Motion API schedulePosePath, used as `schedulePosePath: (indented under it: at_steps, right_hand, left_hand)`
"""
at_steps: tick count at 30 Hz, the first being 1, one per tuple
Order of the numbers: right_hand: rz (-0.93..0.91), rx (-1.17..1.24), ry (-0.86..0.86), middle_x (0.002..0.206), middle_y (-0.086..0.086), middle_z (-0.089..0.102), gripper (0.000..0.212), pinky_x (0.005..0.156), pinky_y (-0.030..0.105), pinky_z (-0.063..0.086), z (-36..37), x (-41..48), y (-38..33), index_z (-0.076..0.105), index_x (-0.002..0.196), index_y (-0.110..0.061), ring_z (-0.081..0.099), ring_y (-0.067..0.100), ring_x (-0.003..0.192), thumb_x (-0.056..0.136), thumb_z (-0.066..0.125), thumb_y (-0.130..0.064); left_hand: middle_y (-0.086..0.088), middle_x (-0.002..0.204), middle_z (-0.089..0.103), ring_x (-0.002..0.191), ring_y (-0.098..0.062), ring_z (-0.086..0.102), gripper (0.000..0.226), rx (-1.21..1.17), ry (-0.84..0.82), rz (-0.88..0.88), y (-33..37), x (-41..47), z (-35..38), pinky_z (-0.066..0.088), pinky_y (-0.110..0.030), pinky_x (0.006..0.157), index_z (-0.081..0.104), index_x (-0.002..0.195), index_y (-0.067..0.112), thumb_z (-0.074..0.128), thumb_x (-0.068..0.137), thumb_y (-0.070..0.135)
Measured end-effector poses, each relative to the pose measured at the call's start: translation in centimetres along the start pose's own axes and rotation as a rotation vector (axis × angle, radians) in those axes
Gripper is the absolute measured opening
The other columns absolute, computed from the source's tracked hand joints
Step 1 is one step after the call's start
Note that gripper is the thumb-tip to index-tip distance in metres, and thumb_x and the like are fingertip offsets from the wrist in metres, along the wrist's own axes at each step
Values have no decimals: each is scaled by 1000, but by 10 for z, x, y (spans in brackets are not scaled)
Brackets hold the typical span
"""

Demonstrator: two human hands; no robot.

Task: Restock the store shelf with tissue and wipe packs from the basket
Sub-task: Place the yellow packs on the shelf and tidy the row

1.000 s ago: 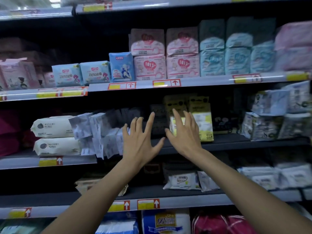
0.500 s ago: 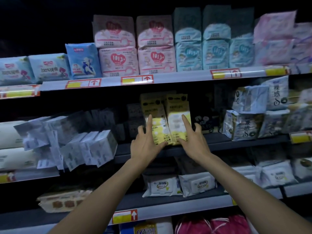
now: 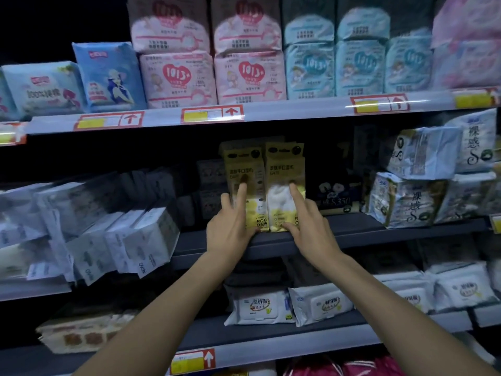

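Two yellow wipe packs stand upright side by side on the dark middle shelf (image 3: 352, 232). My left hand (image 3: 230, 226) touches the front of the left yellow pack (image 3: 244, 169) with straight fingers, thumb at its bottom edge. My right hand (image 3: 306, 223) presses an extended forefinger on the right yellow pack (image 3: 284, 172), thumb near its lower edge. Neither hand grips anything. No basket is in view.
Pink and blue packs (image 3: 249, 74) fill the shelf above. Leaning white tissue packs (image 3: 141, 240) crowd the middle shelf at left; white bundles (image 3: 414, 196) stand at right, with a dark pack (image 3: 333, 196) beside the yellow ones. White wipe packs (image 3: 260, 305) lie on the shelf below.
Both hands went from spread in the air to resting on the fronts of the two yellow packs. The view moved closer and to the right.
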State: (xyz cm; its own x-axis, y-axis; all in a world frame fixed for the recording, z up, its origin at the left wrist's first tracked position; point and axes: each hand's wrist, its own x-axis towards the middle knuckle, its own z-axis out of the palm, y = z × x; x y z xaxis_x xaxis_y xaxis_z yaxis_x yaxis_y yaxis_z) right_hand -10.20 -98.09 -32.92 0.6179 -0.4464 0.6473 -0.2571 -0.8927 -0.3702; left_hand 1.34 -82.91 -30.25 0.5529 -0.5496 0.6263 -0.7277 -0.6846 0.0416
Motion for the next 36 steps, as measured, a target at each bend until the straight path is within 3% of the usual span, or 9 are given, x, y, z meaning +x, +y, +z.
schedulePosePath:
  at_steps: [4, 6, 9, 13, 19, 24, 28, 32, 36]
  right_hand:
    - [17, -59, 11, 138, 11, 50, 90, 75, 38, 52, -4, 4, -3, 9, 163, -32, 62, 30, 102, 97, 70, -30]
    - [49, -167, 22, 146, 15, 42, 88, 80, 39, 51, -11, 5, -12, 14, 161, -30, 52, 33, 126, 95, 73, -32]
    - [55, -314, 55, 161, 22, 15, 86, 89, 43, 56, -23, 6, -30, 26, 154, -22, 20, 45, 150, 88, 80, -31]
    - [-45, -351, 61, 165, 22, 8, 90, 92, 43, 57, -34, 7, -44, 20, 160, -26, 11, 44, 154, 90, 76, -24]
    - [-48, -309, 84, 167, 19, 11, 76, 94, 40, 55, -35, 9, -49, 27, 160, -24, 15, 39, 155, 95, 64, -7]
    - [-51, -334, 95, 158, 17, 27, 74, 86, 41, 57, -33, 17, -43, 43, 152, -22, 35, 38, 144, 87, 73, -4]
    - [-43, -271, 96, 162, 14, 19, 70, 86, 41, 56, -33, 18, -43, 40, 154, -24, 30, 36, 147, 92, 67, -7]
    - [8, -105, 159, 168, 10, 14, 64, 90, 43, 57, -32, 12, -42, 44, 152, -29, 17, 32, 155, 95, 63, -6]
    - [58, 9, 250, 162, 12, 22, 65, 85, 42, 57, -28, 8, -45, 44, 150, -29, 34, 36, 146, 92, 70, -12]
  left_hand:
    - [-14, 146, 34, 85, -30, 66, 104, 18, -9, -16, 1, 4, 0, 55, -38, 65, 0, 157, 29, 72, 88, 59]
    - [-16, 145, 37, 99, -32, 66, 105, 64, -5, -19, 1, 4, 0, 54, -41, 82, -3, 156, 29, 69, 88, 64]
    - [-24, 153, 28, 132, -42, 46, 103, 175, 68, -27, 1, 2, -6, 38, -52, 107, 5, 157, 28, 62, 85, 74]
    - [-21, 166, 17, 153, -44, 18, 98, 232, 221, 213, 1, -2, -15, 13, -64, 122, 18, 163, 27, 63, 86, 66]
    - [-13, 172, 2, 157, -44, 5, 97, 263, 15, 360, 15, 1, -11, 13, -66, 123, -9, 164, 30, 60, 98, 42]
    - [-13, 164, 19, 149, -44, 17, 90, 256, 65, 370, 15, 7, -10, 31, -62, 115, 3, 163, 28, 61, 94, 34]
    - [-9, 159, 31, 147, -37, 25, 79, 161, 75, 368, 16, 9, -18, 35, -57, 115, 24, 160, 31, 62, 91, 35]
    - [-10, 151, 45, 141, -31, 43, 53, -193, 247, 234, 12, -1, -20, 48, -52, 105, 54, 143, 28, 67, 91, 26]
    - [-3, 141, 43, 122, -26, 54, 62, -537, 270, -163, 11, -5, -21, 58, -42, 77, 43, 143, 27, 74, 89, 30]
